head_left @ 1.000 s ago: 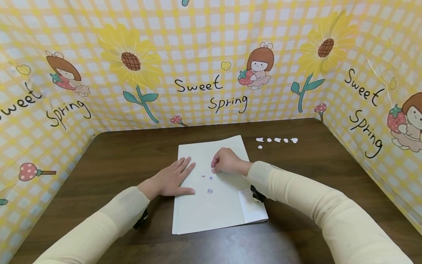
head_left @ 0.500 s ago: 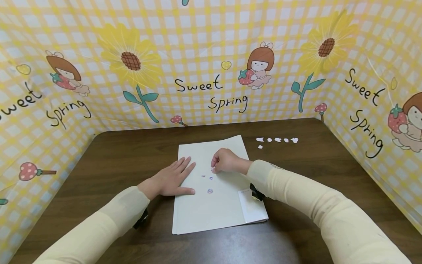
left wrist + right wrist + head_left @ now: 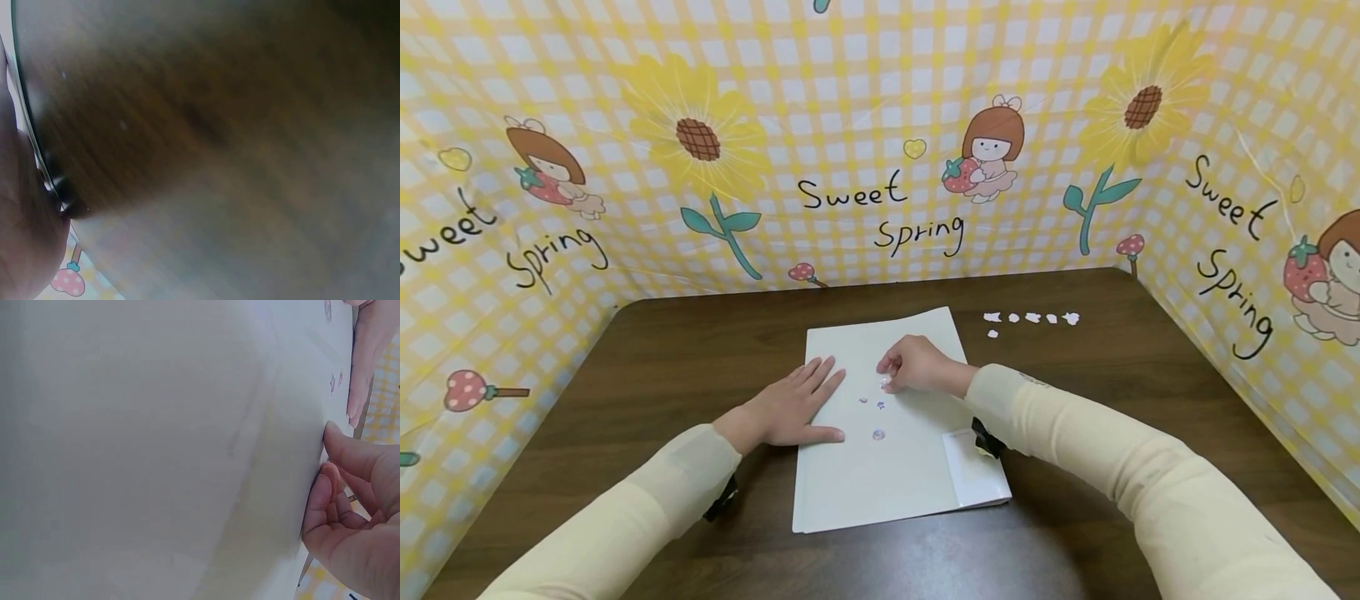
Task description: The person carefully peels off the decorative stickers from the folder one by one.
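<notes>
A white paper folder (image 3: 880,487) lies on the table, and several small printed stickers, among them a round one (image 3: 878,435) and a star-shaped one (image 3: 881,406), sit on its middle. My left hand (image 3: 797,408) rests flat across the folder's left edge, fingers spread. In the head view my right hand (image 3: 917,367) is over the upper middle of the folder. A small pale sticker (image 3: 885,382) shows between its parted thumb and fingers. The right wrist view has the thumb tip at the white surface, apart from the bent fingers (image 3: 322,490); the sticker is hidden there.
Several small white cut-out shapes (image 3: 1033,318) lie in a row on the dark wooden table (image 3: 700,333) at the back right, with a single one (image 3: 992,334) below. A white card or pocket (image 3: 976,468) covers the folder's lower right corner. A yellow checked cloth (image 3: 850,125) surrounds the table.
My right thumb and fingers have parted slightly, so more of the pale sticker shows between them. My left hand has stayed in place.
</notes>
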The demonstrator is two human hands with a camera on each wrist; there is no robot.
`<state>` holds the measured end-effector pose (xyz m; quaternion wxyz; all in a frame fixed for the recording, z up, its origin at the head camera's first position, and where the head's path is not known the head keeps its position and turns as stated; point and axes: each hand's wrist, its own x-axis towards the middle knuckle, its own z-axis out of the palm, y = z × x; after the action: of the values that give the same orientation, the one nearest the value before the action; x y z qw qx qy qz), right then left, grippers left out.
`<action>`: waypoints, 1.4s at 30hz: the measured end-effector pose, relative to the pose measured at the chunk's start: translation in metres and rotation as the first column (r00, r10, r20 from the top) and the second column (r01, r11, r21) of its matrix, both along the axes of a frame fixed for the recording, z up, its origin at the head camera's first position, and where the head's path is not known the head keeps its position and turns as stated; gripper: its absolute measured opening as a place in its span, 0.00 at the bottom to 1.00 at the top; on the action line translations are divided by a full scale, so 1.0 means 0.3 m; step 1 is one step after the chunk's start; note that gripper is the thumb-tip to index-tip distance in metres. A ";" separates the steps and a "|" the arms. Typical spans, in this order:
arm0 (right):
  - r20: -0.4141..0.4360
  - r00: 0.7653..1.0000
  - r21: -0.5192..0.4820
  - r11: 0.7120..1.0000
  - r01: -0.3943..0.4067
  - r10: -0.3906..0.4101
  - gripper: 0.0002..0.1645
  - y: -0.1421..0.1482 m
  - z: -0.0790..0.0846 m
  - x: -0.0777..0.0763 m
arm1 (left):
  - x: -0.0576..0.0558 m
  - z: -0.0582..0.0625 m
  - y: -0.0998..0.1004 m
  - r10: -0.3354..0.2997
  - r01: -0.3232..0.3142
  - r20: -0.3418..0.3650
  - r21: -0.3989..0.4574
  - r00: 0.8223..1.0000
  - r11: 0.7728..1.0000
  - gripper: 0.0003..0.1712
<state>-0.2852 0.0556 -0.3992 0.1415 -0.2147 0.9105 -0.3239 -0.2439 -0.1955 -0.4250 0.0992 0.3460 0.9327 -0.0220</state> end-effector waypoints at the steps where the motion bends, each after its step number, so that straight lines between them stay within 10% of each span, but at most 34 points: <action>1: -0.013 1.000 0.007 1.000 -0.004 0.004 0.14 0.001 0.001 0.000 | 0.000 0.000 0.001 0.000 0.000 0.000 0.000 1.000 1.000 0.60; 13: -0.057 0.997 0.041 0.998 -0.053 0.055 0.04 -0.003 0.000 0.007 | 0.005 0.005 0.004 0.001 -0.001 -0.002 -0.005 1.000 1.000 0.60; 42: -0.041 0.997 0.050 0.996 -0.069 0.071 0.16 0.011 0.012 0.000 | 0.000 0.001 0.000 -0.002 0.002 0.003 -0.004 1.000 1.000 0.61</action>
<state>-0.2851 0.0589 -0.3958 0.1385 -0.2500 0.9128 -0.2917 -0.2439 -0.1957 -0.4246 0.1012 0.3470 0.9321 -0.0234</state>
